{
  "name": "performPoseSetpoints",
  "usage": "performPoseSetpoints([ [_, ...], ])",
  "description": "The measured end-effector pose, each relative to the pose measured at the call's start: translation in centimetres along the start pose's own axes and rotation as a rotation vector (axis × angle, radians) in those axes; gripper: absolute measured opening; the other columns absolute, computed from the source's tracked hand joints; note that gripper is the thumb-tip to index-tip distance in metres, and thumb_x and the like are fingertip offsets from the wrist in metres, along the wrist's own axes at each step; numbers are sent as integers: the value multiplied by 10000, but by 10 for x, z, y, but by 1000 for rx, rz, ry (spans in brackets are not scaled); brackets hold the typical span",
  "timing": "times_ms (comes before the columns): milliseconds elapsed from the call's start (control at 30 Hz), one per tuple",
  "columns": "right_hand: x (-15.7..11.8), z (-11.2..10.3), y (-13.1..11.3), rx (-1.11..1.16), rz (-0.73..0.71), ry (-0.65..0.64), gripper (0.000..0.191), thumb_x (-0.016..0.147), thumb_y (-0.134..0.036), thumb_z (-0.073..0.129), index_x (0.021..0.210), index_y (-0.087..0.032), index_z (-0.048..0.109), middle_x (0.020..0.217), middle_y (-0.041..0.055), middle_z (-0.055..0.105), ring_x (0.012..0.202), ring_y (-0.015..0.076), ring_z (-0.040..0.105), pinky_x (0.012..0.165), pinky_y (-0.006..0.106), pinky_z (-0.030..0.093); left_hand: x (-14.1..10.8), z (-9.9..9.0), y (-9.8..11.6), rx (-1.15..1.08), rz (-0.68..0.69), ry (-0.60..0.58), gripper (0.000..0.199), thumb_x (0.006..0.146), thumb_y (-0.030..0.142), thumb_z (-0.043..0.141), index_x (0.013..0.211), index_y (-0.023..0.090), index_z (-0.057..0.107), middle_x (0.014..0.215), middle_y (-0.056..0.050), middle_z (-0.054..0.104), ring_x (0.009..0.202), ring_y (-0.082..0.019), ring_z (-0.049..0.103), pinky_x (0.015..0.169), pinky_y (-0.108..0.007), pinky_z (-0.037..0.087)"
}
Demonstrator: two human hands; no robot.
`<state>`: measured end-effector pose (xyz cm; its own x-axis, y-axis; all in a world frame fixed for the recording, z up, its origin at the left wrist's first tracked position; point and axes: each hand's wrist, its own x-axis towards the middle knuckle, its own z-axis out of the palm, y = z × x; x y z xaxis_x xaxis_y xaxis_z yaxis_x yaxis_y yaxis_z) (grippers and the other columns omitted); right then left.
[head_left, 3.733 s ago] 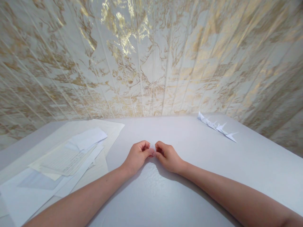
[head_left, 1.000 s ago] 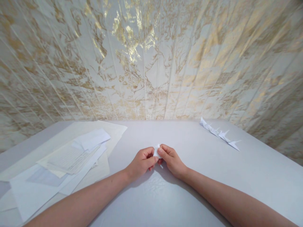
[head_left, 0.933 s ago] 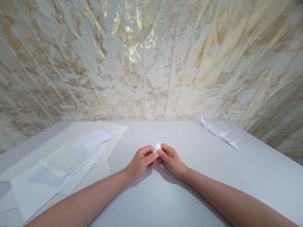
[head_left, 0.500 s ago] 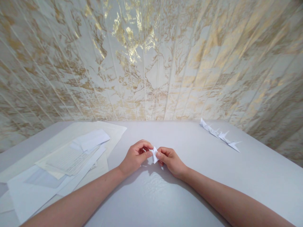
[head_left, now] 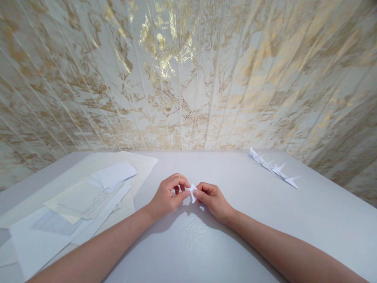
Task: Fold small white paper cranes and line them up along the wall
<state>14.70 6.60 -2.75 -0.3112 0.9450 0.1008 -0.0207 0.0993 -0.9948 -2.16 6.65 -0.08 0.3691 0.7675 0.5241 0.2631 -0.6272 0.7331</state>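
Observation:
A small piece of folded white paper (head_left: pixel 193 193) is held up between my two hands, over the middle of the table. My right hand (head_left: pixel 214 201) pinches its right side between thumb and curled fingers. From the left, the thumb and index finger of my left hand (head_left: pixel 171 193) close in on the paper's left edge, the other fingers loosely curled. The exact folds are too small to make out, and the right thumb covers part of them. Off to the right, several folded paper cranes (head_left: pixel 277 169) sit in a slanting row.
On the left lies a spread of loose white sheets (head_left: pixel 38 243), with some printed pages (head_left: pixel 85 198) and a folded sheet (head_left: pixel 116 175) on top. The white table (head_left: pixel 188 251) ends at a curtain (head_left: pixel 194 98) with a gold pattern.
My left fingers have shifted slightly at the paper's edge, and the paper has turned a little. My right hand keeps its pinch almost in place.

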Motion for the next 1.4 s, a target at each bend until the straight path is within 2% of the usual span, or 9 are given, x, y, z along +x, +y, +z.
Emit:
performPoseSetpoints([
  [367, 1, -1, 0, 1, 46, -36, 492, 636, -639, 578, 567, -154, 525, 474, -33, 446, 449, 81, 350, 458, 226, 251, 1, 4, 4, 44, -79, -43, 32, 680, 188, 589, 692, 171, 565, 715, -18, 574, 643, -122, 519, 557, -225, 408],
  [667, 1, -2, 0, 80, 32, -82, 452, 669, -586, 597, 598, -145, 530, 514, -29, 477, 484, 81, 382, 510, 227, 290, 0, 12, 8, 89, -182, 23, 38, 670, 196, 602, 676, 160, 589, 672, -6, 576, 594, -116, 496, 547, -230, 374],
  [900, 1, 0, -1, 28, 48, -31, 445, 668, -587, 587, 628, -147, 543, 515, -32, 477, 469, 79, 377, 474, 221, 276, 4, 6, 8, 55, -214, 32, 96, 710, 235, 566, 691, 163, 626, 691, -13, 586, 614, -123, 507, 550, -228, 370],
  [1033, 1, 1, 0, 18, 33, -11, 379, 697, -526, 580, 646, -153, 537, 501, -48, 440, 453, 72, 343, 455, 217, 249, 5, 2, 9, 21, -223, 28, 130, 737, 239, 540, 674, 166, 627, 727, -21, 585, 678, -139, 529, 589, -237, 378],
  [1200, 1, 0, 2, -44, -38, 6, 248, 718, -410, 578, 684, -167, 546, 531, -43, 456, 480, 84, 375, 472, 221, 287, 6, -1, 10, 24, -228, 27, 114, 706, 249, 573, 641, 173, 627, 724, -22, 589, 708, -152, 538, 606, -243, 381],
  [1400, -1, -1, 2, -291, -278, 69, 152, 764, -283, 536, 678, -182, 612, 619, 4, 518, 586, 125, 459, 549, 247, 355, 5, 0, 10, 96, -183, 50, 77, 692, 216, 576, 625, 181, 592, 723, -17, 591, 705, -150, 536, 606, -246, 382],
])
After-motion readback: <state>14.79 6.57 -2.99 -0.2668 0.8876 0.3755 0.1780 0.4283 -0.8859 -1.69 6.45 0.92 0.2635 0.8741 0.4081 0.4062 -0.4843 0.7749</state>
